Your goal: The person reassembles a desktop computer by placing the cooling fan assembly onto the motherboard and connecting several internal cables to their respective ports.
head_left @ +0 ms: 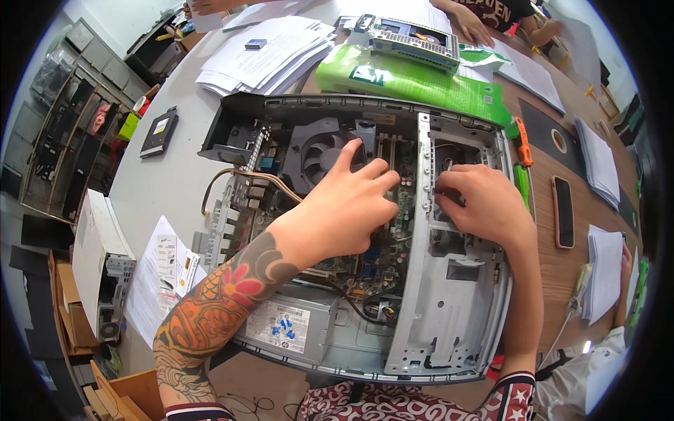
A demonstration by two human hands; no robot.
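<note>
An opened desktop computer case (502, 309) lies on its side in front of me. My left hand (351, 200) hovers over the motherboard (382, 259), index finger stretched toward the black cooling fan (321, 156), the other fingers loosely bent and apart. My right hand (484, 200) reaches into an opening of the metal drive bay (439, 302), thumb and fingers curled together; whatever they grip is hidden. Several blue screws (284, 330) rest on the power supply (319, 324) at the near left. A loose tan-and-dark cable (263, 177) arches past the fan.
Beyond the case lie a green plastic bag (414, 91), a metal drive unit (411, 43) and stacked papers (267, 56). An orange-handled screwdriver (523, 140) and a phone (564, 212) are at right. A black drive (160, 133) sits left. Other people's hands (472, 24) are across the table.
</note>
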